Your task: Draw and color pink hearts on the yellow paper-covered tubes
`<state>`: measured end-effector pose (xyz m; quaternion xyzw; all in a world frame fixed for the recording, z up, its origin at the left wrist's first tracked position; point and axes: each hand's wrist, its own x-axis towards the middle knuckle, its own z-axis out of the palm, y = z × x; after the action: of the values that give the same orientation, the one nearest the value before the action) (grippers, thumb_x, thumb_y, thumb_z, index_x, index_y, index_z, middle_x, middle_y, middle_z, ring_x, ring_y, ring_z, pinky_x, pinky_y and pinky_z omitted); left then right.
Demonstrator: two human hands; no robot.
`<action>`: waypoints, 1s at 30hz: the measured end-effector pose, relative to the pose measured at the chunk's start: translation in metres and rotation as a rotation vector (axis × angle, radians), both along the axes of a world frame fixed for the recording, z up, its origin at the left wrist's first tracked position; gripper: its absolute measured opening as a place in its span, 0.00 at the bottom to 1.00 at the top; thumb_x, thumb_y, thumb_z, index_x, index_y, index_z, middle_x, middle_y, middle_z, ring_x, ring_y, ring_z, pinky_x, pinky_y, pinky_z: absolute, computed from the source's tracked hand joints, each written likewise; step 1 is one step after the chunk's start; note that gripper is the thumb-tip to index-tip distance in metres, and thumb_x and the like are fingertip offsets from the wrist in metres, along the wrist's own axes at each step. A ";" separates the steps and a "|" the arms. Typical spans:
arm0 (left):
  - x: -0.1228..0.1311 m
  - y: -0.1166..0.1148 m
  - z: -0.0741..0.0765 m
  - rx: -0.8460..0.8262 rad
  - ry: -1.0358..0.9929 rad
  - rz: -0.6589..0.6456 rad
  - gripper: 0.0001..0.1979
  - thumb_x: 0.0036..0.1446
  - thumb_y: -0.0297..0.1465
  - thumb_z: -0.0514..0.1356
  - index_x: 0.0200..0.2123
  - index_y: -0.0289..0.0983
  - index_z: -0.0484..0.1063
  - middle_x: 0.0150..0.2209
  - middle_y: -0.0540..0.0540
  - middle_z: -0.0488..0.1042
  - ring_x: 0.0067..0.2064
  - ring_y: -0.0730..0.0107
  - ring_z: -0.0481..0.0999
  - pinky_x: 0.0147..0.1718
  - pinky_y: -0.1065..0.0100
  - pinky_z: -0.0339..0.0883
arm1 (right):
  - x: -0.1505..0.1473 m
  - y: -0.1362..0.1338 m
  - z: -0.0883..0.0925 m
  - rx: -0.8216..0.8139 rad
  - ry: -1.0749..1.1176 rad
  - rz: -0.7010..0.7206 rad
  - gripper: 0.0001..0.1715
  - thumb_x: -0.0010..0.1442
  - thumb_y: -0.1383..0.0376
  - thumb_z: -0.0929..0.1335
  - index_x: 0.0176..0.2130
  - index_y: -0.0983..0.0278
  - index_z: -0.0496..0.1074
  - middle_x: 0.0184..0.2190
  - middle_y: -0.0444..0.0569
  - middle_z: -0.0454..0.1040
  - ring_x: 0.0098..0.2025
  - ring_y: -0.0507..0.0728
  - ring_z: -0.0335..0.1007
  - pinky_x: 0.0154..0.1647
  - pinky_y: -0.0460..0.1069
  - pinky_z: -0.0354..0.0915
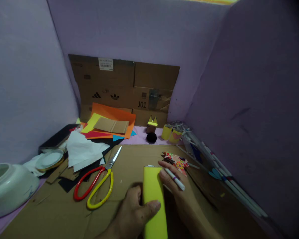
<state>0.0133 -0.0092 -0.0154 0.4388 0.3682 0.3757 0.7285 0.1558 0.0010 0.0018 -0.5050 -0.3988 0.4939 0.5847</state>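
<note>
A long yellow box-like piece stands out near the bottom centre, over the cardboard sheet. My left hand is wrapped round its left side, the thumb lying across its face. At its upper right edge, the fingers of my right hand touch the piece and also hold a white marker with a purple band. Scissors with one red and one yellow handle lie partly open to the left. Beyond my right hand is a floral-patterned piece.
White papers, coloured sheets and a white pot are at the left. Small yellow rolls and a cat-eared piece stand at the back. Long white tubes lie along the right wall.
</note>
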 end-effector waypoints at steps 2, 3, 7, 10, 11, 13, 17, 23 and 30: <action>0.000 0.001 0.004 0.001 0.001 -0.011 0.24 0.43 0.40 0.67 0.40 0.31 0.68 0.32 0.42 0.74 0.31 0.61 0.74 0.31 0.63 0.69 | 0.004 0.001 -0.001 -0.041 0.054 -0.001 0.25 0.44 0.54 0.75 0.42 0.61 0.75 0.32 0.47 0.76 0.36 0.59 0.71 0.36 0.50 0.64; -0.001 0.001 0.006 0.005 0.008 -0.014 0.24 0.43 0.40 0.67 0.40 0.31 0.68 0.31 0.42 0.74 0.30 0.62 0.74 0.31 0.63 0.68 | 0.005 0.001 -0.001 -0.063 0.107 0.036 0.26 0.45 0.55 0.75 0.43 0.61 0.74 0.32 0.47 0.76 0.36 0.58 0.71 0.37 0.50 0.64; -0.004 -0.001 0.009 -0.026 0.027 0.025 0.22 0.43 0.38 0.67 0.38 0.32 0.69 0.30 0.44 0.74 0.31 0.63 0.73 0.31 0.65 0.68 | 0.004 -0.001 -0.001 -0.097 0.282 0.176 0.27 0.45 0.58 0.76 0.45 0.63 0.73 0.35 0.48 0.77 0.35 0.57 0.72 0.37 0.50 0.65; -0.006 -0.002 0.007 -0.054 -0.037 0.000 0.23 0.43 0.38 0.67 0.41 0.31 0.69 0.31 0.42 0.75 0.31 0.62 0.74 0.31 0.65 0.68 | -0.001 -0.003 0.003 -0.066 0.304 0.233 0.26 0.41 0.62 0.77 0.42 0.63 0.74 0.34 0.48 0.78 0.35 0.56 0.73 0.37 0.49 0.66; -0.006 -0.002 0.007 -0.058 -0.065 -0.019 0.24 0.43 0.38 0.67 0.42 0.31 0.69 0.32 0.42 0.76 0.32 0.61 0.75 0.31 0.65 0.68 | -0.002 -0.003 0.005 -0.058 0.300 0.246 0.25 0.41 0.63 0.77 0.41 0.63 0.75 0.33 0.48 0.79 0.34 0.56 0.73 0.36 0.49 0.66; -0.006 -0.002 0.008 -0.065 -0.111 -0.062 0.26 0.43 0.38 0.67 0.44 0.31 0.69 0.34 0.40 0.76 0.34 0.60 0.75 0.32 0.65 0.68 | -0.004 -0.004 0.007 -0.051 0.288 0.256 0.21 0.41 0.64 0.77 0.37 0.64 0.75 0.30 0.47 0.79 0.31 0.54 0.73 0.34 0.48 0.66; -0.005 -0.001 0.016 -0.011 -0.115 -0.079 0.26 0.45 0.37 0.66 0.46 0.30 0.69 0.38 0.39 0.76 0.38 0.58 0.75 0.35 0.65 0.67 | -0.005 -0.004 0.005 -0.037 0.283 0.214 0.21 0.40 0.64 0.77 0.37 0.64 0.75 0.28 0.46 0.78 0.28 0.54 0.72 0.31 0.47 0.67; -0.004 -0.002 0.015 0.008 0.070 -0.059 0.28 0.42 0.40 0.67 0.44 0.29 0.68 0.32 0.42 0.75 0.30 0.65 0.72 0.27 0.69 0.65 | -0.008 -0.006 0.003 -0.052 0.260 0.176 0.23 0.39 0.64 0.78 0.37 0.64 0.75 0.29 0.47 0.79 0.30 0.54 0.73 0.32 0.47 0.67; -0.004 -0.001 0.014 -0.010 0.071 -0.040 0.28 0.39 0.41 0.68 0.40 0.29 0.68 0.30 0.43 0.73 0.27 0.70 0.70 0.25 0.71 0.64 | -0.004 -0.005 0.011 -0.029 0.029 0.126 0.23 0.42 0.59 0.76 0.39 0.63 0.74 0.31 0.49 0.79 0.33 0.58 0.74 0.35 0.51 0.68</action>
<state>0.0095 -0.0098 -0.0011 0.4553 0.3867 0.3435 0.7247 0.1517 -0.0044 0.0126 -0.4800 -0.4140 0.5430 0.5507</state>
